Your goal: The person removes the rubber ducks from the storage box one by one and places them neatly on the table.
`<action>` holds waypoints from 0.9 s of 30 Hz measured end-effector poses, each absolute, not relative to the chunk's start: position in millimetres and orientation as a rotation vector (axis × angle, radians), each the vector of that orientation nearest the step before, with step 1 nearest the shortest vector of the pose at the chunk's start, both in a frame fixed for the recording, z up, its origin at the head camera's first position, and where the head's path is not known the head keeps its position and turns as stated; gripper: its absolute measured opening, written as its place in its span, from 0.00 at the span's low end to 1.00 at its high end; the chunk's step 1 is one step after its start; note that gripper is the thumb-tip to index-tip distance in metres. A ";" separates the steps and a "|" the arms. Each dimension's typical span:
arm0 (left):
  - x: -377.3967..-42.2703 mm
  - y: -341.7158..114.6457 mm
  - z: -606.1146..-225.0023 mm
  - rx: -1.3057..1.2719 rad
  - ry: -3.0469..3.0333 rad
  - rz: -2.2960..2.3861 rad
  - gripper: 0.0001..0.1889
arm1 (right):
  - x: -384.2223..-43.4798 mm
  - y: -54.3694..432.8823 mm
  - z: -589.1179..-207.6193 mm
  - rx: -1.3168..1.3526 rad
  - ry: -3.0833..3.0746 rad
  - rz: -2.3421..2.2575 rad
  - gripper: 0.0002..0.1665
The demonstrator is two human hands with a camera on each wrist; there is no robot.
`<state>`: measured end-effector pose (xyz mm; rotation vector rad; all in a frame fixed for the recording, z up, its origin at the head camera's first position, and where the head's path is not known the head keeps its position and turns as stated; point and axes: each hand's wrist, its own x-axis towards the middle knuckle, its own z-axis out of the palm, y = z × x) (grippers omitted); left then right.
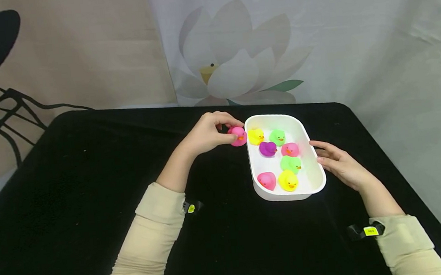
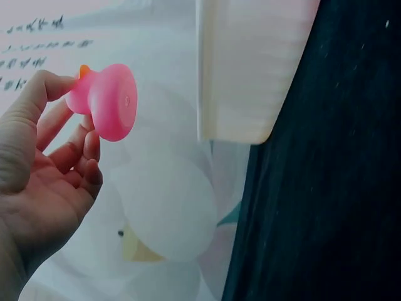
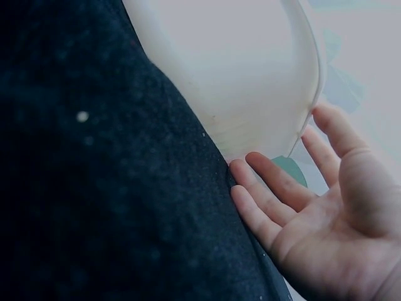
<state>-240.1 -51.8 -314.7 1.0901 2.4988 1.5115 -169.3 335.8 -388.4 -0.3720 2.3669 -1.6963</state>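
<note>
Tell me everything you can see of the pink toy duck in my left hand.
The pink toy duck has a smooth, rounded body, an orange beak and a flat base with a small round mark. It looks like soft rubber. The left hand pinches it, roughly upright and clear of the black tablecloth, beside the white container; a gap shows between them in the left wrist view.

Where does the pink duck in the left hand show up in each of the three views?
Head: the pink duck is near the picture's centre, just left of the white tub, pinched in the left hand.
Left wrist: upper left, seen from another angle, with its base facing right.
Right wrist: not in this picture.
Shared landmark: the white tub, visible in all three views.
</note>
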 end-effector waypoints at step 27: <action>-269.4 -74.5 -356.0 0.821 2.369 1.494 0.16 | -169.9 336.8 -389.3 -0.354 2.360 -1.698 0.31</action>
